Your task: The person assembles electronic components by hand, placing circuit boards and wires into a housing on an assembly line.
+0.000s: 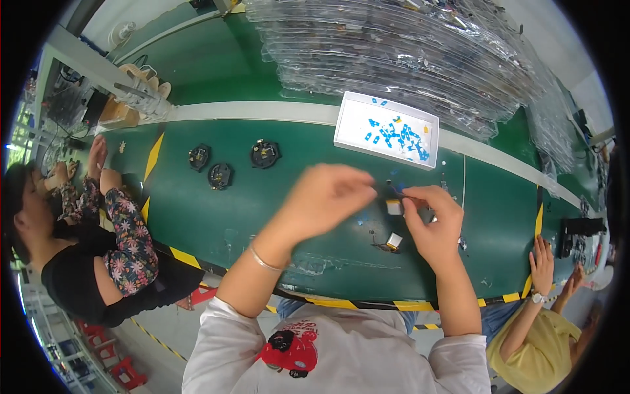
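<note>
My right hand [434,220] pinches a small silver pouch battery [394,207] with a yellowish edge and thin dark wires, between thumb and forefinger. To its left, my left hand [328,197] hovers over the table; its fingers are smeared by motion, so whether they hold anything is unclear. A second small silver battery [394,241] with dark wires lies on the green table just below. Small dark and blue bits lie around my right hand, some partly covered by it. Beyond both hands stands a white box [387,155] with several small blue pieces inside.
Several round black device housings [264,153] sit at left on the green tabletop [315,270]. Clear plastic trays [394,59] are stacked behind a white rail [256,112]. A co-worker [85,249] sits at left, another in yellow [541,341] at right, with a hand on the table.
</note>
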### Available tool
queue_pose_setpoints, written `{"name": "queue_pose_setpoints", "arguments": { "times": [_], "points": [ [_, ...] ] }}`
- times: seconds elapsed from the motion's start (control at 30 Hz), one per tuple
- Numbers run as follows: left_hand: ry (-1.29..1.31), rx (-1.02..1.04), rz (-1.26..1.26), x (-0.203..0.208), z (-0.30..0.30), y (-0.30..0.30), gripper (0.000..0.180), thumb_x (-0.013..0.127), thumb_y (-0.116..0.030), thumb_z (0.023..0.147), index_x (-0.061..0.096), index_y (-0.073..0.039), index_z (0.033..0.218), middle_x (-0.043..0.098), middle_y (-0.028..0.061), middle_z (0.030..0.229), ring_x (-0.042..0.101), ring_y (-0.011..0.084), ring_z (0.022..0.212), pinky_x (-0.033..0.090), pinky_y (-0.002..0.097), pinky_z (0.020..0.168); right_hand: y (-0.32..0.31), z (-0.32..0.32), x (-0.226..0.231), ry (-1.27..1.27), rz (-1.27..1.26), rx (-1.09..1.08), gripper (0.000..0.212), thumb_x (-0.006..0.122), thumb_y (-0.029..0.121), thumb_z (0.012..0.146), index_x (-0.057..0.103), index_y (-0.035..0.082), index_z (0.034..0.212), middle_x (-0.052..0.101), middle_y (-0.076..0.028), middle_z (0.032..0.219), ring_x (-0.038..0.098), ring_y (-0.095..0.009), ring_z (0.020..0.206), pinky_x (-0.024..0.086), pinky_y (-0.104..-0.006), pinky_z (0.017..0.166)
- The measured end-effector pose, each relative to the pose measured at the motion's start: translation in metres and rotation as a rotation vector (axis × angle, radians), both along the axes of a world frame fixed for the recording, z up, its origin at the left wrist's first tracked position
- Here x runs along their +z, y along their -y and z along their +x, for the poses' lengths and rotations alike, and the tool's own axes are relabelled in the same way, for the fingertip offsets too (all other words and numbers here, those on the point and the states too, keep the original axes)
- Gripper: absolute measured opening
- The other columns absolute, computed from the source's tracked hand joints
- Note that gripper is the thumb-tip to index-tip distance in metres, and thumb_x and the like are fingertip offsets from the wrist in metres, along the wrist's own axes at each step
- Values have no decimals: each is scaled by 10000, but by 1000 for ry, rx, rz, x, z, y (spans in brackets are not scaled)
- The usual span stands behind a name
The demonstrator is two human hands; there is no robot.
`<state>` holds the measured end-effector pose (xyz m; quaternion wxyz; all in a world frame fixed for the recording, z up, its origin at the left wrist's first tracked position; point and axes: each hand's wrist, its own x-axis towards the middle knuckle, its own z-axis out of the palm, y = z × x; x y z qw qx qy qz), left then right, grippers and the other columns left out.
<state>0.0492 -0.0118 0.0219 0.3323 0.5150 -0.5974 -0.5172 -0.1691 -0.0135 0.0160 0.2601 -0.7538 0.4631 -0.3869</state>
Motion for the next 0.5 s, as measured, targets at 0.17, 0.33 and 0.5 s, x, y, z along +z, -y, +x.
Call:
{"name": "queue_pose_setpoints", "arguments": {
  "times": [0.17, 0.33, 0.5],
  "points": [
    [757, 511, -430, 9, 77, 13, 413, 724, -124, 698, 628, 23, 1072, 643, 206, 988, 618, 343, 916, 491, 386, 822, 2, -13, 0, 315, 230, 17, 103, 589, -49, 821, 608, -1, 910, 616, -87, 972, 591, -133, 848, 451, -231, 745],
    [797, 411, -172, 1, 85, 12, 335, 706, -109, 709, 633, -9, 1020, 659, 174, 921, 617, 374, 870, 499, 392, 791, 2, -17, 5, 564, 440, 112, 141, 497, -29, 892, 507, 19, 1025, 621, -101, 955, 607, -136, 838, 465, -254, 764],
    [24, 273, 6, -6, 19, 14, 185, 636, -100, 821, 621, 0, 976, 666, 91, 817, 632, 157, 701, 500, 251, 634, -3, -12, 9, 607, 485, 37, 203, 523, -77, 865, 511, 10, 1048, 636, -87, 866, 631, -144, 828, 493, -259, 733]
  ]
}}
